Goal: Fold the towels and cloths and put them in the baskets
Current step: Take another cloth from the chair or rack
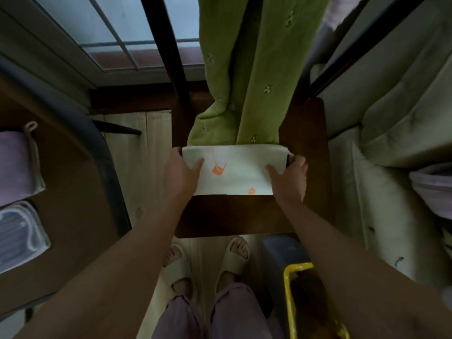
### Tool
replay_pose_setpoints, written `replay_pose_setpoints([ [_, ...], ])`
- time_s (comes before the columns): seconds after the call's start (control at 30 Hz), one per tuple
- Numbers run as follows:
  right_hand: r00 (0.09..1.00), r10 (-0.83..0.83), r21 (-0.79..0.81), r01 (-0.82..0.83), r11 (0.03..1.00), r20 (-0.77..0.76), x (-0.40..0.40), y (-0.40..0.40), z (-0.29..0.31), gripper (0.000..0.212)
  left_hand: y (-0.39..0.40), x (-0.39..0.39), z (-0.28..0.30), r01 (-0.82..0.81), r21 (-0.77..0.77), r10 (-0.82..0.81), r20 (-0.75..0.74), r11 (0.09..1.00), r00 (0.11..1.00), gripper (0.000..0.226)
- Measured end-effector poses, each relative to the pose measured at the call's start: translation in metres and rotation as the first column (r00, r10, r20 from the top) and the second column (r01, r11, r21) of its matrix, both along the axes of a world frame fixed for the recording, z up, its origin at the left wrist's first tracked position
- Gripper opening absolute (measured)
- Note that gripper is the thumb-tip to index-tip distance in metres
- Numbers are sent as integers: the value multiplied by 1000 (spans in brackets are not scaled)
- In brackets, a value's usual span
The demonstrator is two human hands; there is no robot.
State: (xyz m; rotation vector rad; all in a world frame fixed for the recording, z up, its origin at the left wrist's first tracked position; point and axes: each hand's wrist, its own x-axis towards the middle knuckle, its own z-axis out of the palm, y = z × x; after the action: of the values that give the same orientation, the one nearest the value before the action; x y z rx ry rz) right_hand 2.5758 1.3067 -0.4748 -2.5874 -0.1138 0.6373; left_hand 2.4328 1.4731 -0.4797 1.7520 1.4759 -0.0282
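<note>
A folded white cloth with orange prints [236, 171] lies on the dark wooden chair seat [232, 216]. My left hand [182, 171] grips its left end, thumb on top and fingers curled round the edge. My right hand [291, 178] grips the right end the same way. A green towel with small prints [247, 94] hangs from the chair back down to the far edge of the white cloth. A yellow-rimmed basket [289, 289] stands on the floor at lower right, partly hidden by my right forearm.
A dark table at left carries a folded lilac towel [14, 165] and a folded grey-and-white cloth [19, 236]. A pale sofa [391, 143] with a lilac cloth [435, 189] is on the right. My feet in slippers stand below the chair.
</note>
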Motion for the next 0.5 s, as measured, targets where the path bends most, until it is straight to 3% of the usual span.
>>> replay_pose_setpoints([
  [0.1, 921, -290, 96, 323, 942, -260, 2, 3, 1, 57, -4, 8, 8, -162, -156, 147, -98, 974, 984, 59],
  [0.27, 845, -378, 106, 445, 889, -379, 3, -1, -1, 40, -15, 0, 17, -124, -86, 123, -18, 988, 992, 45],
  [0.37, 891, -288, 213, 375, 902, -350, -2, -9, 18, 23, -24, -5, 31, -73, -31, 75, 91, 997, 993, 33],
  [0.5, 962, -112, 321, 191, 928, -250, -17, -8, 51, 19, -27, -16, 60, -117, -17, 118, 218, 993, 969, 22],
])
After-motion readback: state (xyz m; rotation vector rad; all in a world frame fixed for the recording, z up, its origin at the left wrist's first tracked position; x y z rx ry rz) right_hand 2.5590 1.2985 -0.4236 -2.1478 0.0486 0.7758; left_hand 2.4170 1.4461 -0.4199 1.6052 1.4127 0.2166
